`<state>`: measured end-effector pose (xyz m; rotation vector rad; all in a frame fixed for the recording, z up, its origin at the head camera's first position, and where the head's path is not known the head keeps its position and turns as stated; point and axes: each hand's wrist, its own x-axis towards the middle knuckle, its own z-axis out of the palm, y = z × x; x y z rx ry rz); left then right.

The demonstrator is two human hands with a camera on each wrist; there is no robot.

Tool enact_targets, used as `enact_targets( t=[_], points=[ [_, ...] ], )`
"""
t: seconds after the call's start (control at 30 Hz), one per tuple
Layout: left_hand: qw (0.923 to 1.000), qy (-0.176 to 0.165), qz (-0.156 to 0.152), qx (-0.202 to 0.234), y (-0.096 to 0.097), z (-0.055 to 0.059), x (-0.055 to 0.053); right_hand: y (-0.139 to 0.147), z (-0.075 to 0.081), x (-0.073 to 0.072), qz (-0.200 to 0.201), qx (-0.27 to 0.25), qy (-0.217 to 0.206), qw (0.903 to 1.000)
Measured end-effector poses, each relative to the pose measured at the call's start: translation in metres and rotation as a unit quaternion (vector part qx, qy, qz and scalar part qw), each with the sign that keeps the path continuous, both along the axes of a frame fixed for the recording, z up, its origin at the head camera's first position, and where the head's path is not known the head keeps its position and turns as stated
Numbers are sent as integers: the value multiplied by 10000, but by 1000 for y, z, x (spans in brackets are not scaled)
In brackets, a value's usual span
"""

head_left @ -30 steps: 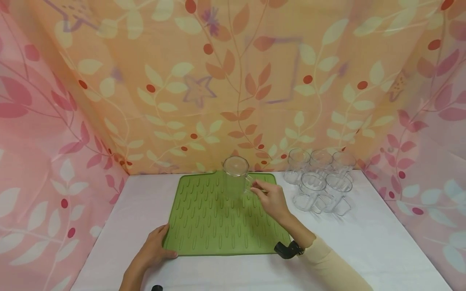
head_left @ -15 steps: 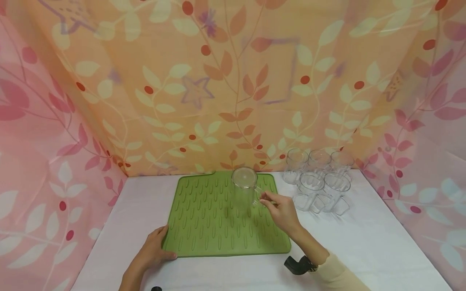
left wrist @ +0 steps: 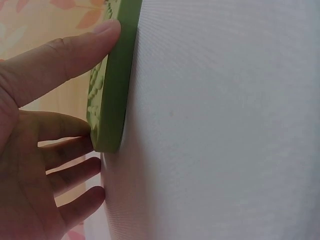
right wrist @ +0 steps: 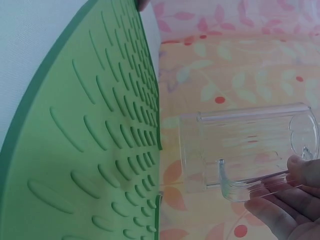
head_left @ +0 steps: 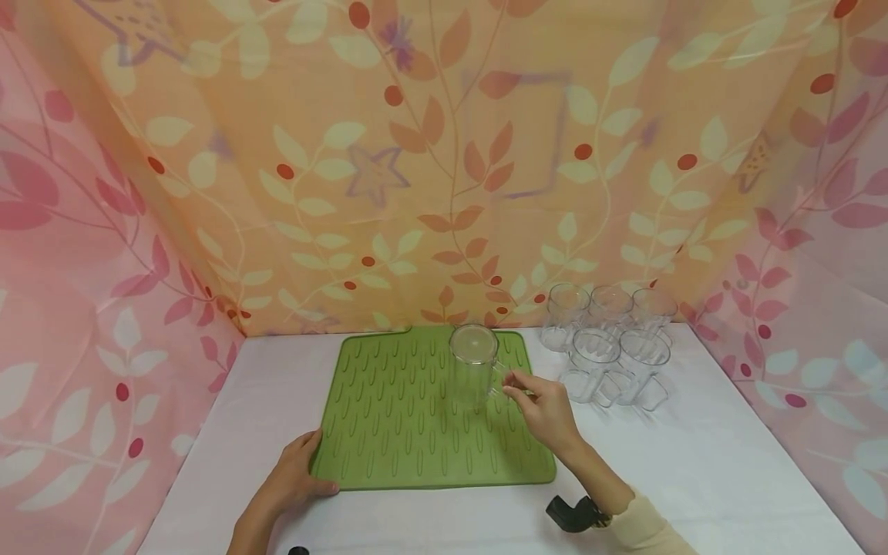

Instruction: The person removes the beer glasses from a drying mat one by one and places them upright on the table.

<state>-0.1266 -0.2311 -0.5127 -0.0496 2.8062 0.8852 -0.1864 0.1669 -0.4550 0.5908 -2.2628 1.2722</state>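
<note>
My right hand pinches the handle of a clear glass mug between thumb and fingers. The mug is upright in line and appears bottom up, above the right half of a green ridged drying mat. In the right wrist view, a gap shows between the mug and the mat. My left hand touches the mat's near left corner. Its thumb lies on the mat's edge in the left wrist view, with the fingers fairly straight and some of them against the corner.
Several more clear glass mugs stand close together in two rows to the right of the mat. A white cloth covers the table. Patterned fabric hangs behind and at both sides.
My right hand has brought the mug toward me and to the right over the mat, slowing in the last half second. The left hand stays at the mat's corner.
</note>
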Motion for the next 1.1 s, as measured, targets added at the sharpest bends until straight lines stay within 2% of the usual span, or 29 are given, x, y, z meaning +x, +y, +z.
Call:
enact_targets(
  t=[0.37, 1.1],
  points=[
    [9999, 89, -55, 31, 1, 1, 1, 2, -1, 2, 10, -117, 81, 9999],
    [10000, 27, -40, 31, 0, 3, 2, 2, -1, 2, 8, 25, 215, 9998]
  ],
)
